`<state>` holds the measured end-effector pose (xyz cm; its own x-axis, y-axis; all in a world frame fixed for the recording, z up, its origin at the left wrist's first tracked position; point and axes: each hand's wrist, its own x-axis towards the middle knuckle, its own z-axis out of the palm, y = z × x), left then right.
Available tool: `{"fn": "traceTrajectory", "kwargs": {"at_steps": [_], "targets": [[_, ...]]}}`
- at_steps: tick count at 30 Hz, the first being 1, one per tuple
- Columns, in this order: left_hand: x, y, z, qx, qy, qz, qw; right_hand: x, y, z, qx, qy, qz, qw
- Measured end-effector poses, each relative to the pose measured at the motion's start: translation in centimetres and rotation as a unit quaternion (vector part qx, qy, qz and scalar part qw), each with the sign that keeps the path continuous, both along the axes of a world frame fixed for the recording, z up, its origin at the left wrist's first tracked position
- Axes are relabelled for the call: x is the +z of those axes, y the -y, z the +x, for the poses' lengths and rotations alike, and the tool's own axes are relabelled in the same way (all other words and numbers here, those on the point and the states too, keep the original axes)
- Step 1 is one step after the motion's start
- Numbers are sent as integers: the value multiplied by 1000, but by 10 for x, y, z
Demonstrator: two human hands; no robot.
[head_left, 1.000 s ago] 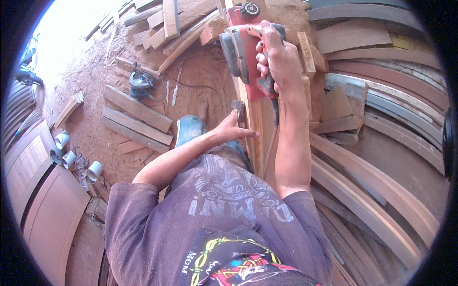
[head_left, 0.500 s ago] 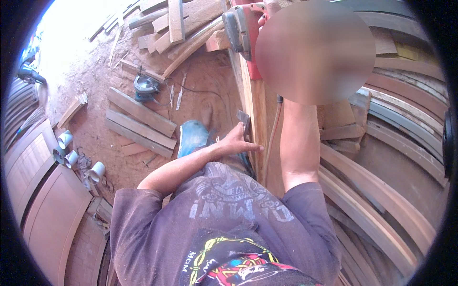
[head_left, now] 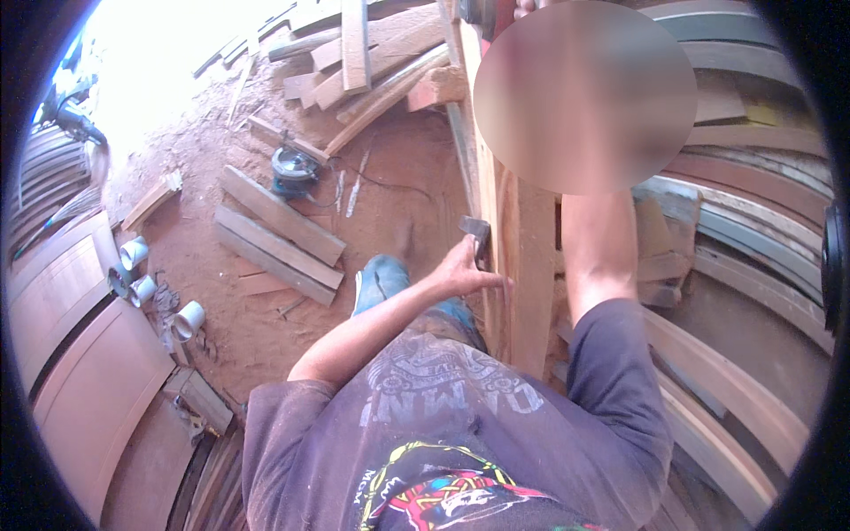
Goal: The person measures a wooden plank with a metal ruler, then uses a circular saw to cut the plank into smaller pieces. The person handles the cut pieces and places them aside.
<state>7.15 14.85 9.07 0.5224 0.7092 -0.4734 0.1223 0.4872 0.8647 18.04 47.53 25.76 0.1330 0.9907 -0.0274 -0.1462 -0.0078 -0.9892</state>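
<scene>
A long wooden beam [head_left: 531,265] runs away from my body, right of my knee. My left hand [head_left: 460,268] grips its left edge, thumb laid across the top and fingers down the side. Next to those fingers is a dark metal piece [head_left: 475,228], its full shape partly covered. At the top of the picture my right hand [head_left: 527,6] holds a red electric planer [head_left: 501,19] over the far part of the beam. A blurred patch hides most of that hand and the tool, so only a few fingertips show.
A circular saw [head_left: 295,166] with a cord lies on the dusty floor beyond loose boards [head_left: 282,254]. Timber offcuts [head_left: 390,53] are heaped at the far end. Stacked planks [head_left: 717,389] line the right. Door panels [head_left: 97,380] and white cups [head_left: 188,320] stand left.
My right hand has pushed the planer farther away along the beam, toward the top edge. My left hand keeps its place on the beam. The whole view has shifted slightly.
</scene>
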Motion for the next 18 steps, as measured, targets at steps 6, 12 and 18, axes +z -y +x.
{"fn": "traceTrajectory", "kwargs": {"at_steps": [6, 12, 18], "targets": [[3, -12, 1, -88, -76, -62, 991, 17, 183, 72, -59, 103, -81, 990], [-27, -11, 3, -71, 42, -97, 992, 37, 419, 128, -76, 242, -203, 946], [2, -15, -11, -87, 38, -112, 989, 41, 630, 143, -151, 239, -403, 871]]}}
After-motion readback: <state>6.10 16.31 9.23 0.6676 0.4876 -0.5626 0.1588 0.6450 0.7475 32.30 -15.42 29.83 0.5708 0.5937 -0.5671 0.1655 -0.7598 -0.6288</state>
